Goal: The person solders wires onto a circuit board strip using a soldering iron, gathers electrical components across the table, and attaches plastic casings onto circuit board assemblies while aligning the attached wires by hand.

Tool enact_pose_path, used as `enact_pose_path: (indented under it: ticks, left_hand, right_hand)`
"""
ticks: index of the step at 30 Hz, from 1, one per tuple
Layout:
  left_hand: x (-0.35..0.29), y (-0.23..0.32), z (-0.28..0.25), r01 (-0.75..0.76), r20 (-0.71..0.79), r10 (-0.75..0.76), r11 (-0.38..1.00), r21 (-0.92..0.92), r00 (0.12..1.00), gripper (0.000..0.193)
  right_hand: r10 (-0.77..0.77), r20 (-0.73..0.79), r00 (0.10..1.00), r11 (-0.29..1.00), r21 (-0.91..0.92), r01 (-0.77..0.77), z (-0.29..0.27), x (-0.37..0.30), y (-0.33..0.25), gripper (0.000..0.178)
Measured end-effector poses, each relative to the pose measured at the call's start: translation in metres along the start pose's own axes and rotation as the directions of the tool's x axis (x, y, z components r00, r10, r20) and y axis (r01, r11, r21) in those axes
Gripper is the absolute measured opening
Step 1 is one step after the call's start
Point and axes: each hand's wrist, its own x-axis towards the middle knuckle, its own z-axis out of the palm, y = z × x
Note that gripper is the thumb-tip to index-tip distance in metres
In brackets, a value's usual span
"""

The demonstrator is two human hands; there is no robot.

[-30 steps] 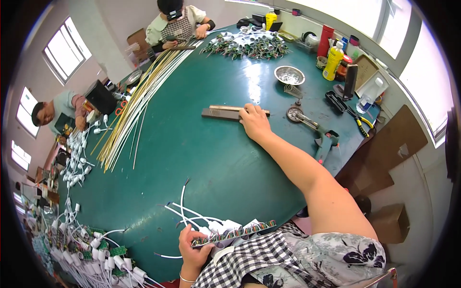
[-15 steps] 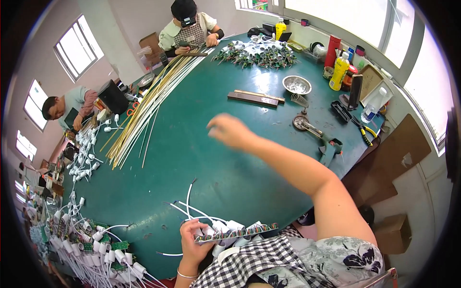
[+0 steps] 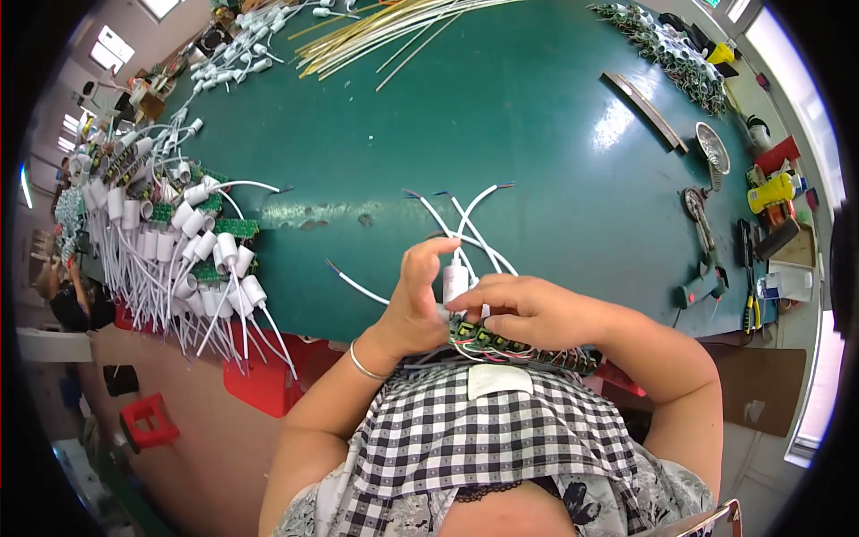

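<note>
My left hand [image 3: 417, 300] is at the left end of a strip of small green circuit boards [image 3: 514, 344] along the table's near edge, apparently gripping it. Its fingers rise beside an upright white plastic cylinder [image 3: 455, 279] with a white cable out of its top. My right hand [image 3: 530, 311] has its fingers bent against the cylinder's lower part, over the strip. The contact point is partly hidden behind the fingers. Several white cables [image 3: 474, 228] with bare dark wire ends fan out over the green table beyond my hands.
A heap of white cylinders with cables and green boards [image 3: 192, 242] hangs over the left table edge. Thin rods [image 3: 385, 36] lie at the far side. To the right are a brown bar [image 3: 644, 110], a metal bowl [image 3: 712, 148], a green-handled tool [image 3: 702, 285] and pliers [image 3: 752, 309].
My right hand has come back from over the middle of the table to the strip, beside my left hand. A cylinder now stands upright between them. The view has tilted down and turned.
</note>
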Motion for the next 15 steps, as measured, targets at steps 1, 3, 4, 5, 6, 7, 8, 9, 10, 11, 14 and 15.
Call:
enact_pose_path:
  ticks: [1, 3, 4, 5, 6, 7, 8, 9, 10, 11, 14, 15]
  left_hand:
    - [0.004, 0.003, -0.003, -0.034, -0.010, 0.034, 0.999, -0.023, 0.999, 0.110]
    - [0.005, 0.003, 0.003, -0.055, -0.046, 0.052, 0.996, -0.067, 0.998, 0.108]
    - [0.007, 0.005, 0.007, -0.124, -0.124, 0.108, 0.983, -0.137, 0.986, 0.098]
    - [0.009, 0.006, 0.008, -0.198, -0.205, 0.157, 0.960, -0.198, 0.966, 0.088]
    - [0.008, 0.008, 0.006, -0.199, -0.207, 0.157, 0.959, -0.203, 0.966, 0.088]
    - [0.008, 0.010, 0.002, -0.102, -0.067, 0.089, 0.970, -0.222, 0.994, 0.094]
    - [0.007, 0.012, 0.001, -0.003, 0.075, 0.020, 0.974, -0.226, 0.997, 0.099]
    - [0.004, 0.011, 0.003, -0.006, 0.070, 0.023, 0.974, -0.225, 0.997, 0.099]
    - [-0.001, 0.008, 0.007, -0.063, 0.016, 0.070, 0.965, -0.253, 0.997, 0.100]
    - [-0.005, 0.006, 0.010, -0.121, -0.038, 0.115, 0.953, -0.278, 0.993, 0.102]
    - [0.006, 0.013, 0.004, -0.068, 0.068, 0.090, 0.961, -0.267, 0.994, 0.087]
    - [0.011, 0.017, 0.001, -0.021, 0.164, 0.063, 0.969, -0.248, 0.984, 0.081]
  right_hand:
    - [-0.023, 0.028, 0.999, 0.995, -0.099, 0.025, -0.002, 0.002, -0.010, 0.040]
    - [0.009, 0.064, 0.998, 0.992, -0.124, -0.001, 0.000, 0.003, -0.019, 0.044]
    - [0.003, 0.060, 0.998, 0.990, -0.142, 0.006, 0.001, 0.002, -0.021, 0.044]
    - [-0.004, 0.057, 0.998, 0.987, -0.160, 0.013, 0.002, 0.001, -0.023, 0.044]
    - [0.001, 0.055, 0.999, 0.987, -0.161, 0.008, 0.003, -0.002, -0.021, 0.044]
    - [-0.067, 0.063, 0.996, 0.978, -0.194, 0.078, 0.004, -0.006, -0.018, 0.043]
    - [-0.134, 0.073, 0.988, 0.963, -0.225, 0.147, 0.006, -0.010, -0.016, 0.042]
    - [-0.134, 0.076, 0.988, 0.962, -0.230, 0.148, 0.008, -0.011, -0.017, 0.042]
    - [-0.155, 0.031, 0.987, 0.963, -0.219, 0.158, 0.011, -0.012, -0.019, 0.039]
    - [-0.175, -0.015, 0.984, 0.963, -0.209, 0.168, 0.013, -0.012, -0.021, 0.036]
    - [-0.175, 0.090, 0.980, 0.884, -0.425, 0.197, 0.010, -0.010, -0.023, 0.039]
    - [-0.173, 0.088, 0.981, 0.885, -0.424, 0.194, 0.008, -0.009, -0.025, 0.039]
